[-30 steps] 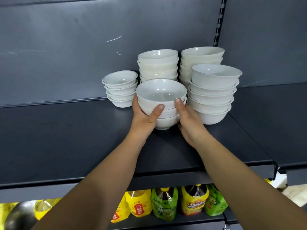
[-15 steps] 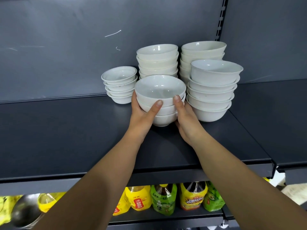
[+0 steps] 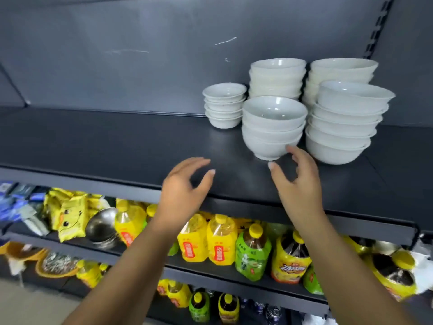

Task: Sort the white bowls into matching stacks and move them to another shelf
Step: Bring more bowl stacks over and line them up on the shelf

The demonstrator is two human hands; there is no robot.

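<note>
Several stacks of white bowls stand on the dark shelf (image 3: 117, 146). A front middle stack of three bowls (image 3: 273, 127) rests on the shelf by itself. Left of it is a stack of small bowls (image 3: 223, 106). Behind it rises a taller stack (image 3: 277, 77), and at the right stand a back stack (image 3: 339, 71) and a front stack of wide bowls (image 3: 346, 123). My left hand (image 3: 185, 184) hovers open over the shelf's front edge, well left of the front stack. My right hand (image 3: 297, 181) is open just below that stack, fingertips near its base.
The shelf below holds yellow and green drink bottles (image 3: 220, 240), yellow snack bags (image 3: 70, 216) and a metal bowl (image 3: 103, 227). More bottles sit on lower shelves. The upper shelf stretches bare to the left of the bowls. A slotted upright (image 3: 377, 26) runs at the right.
Both hands have let go of the front middle stack and pulled back toward the shelf edge. The view has swung left and down, showing more of the lower shelves.
</note>
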